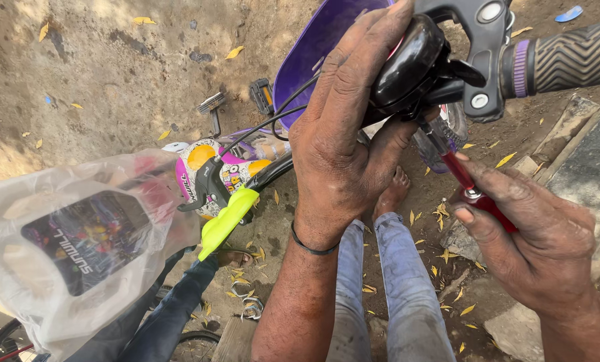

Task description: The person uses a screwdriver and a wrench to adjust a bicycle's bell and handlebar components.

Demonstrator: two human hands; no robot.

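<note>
Black bell (407,64) sits under left hand (343,144); right hand (531,234) grips red screwdriver (471,188) beneath.

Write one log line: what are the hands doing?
left hand: grips black bell | right hand: holds red screwdriver under it | handlebar: beside
</note>
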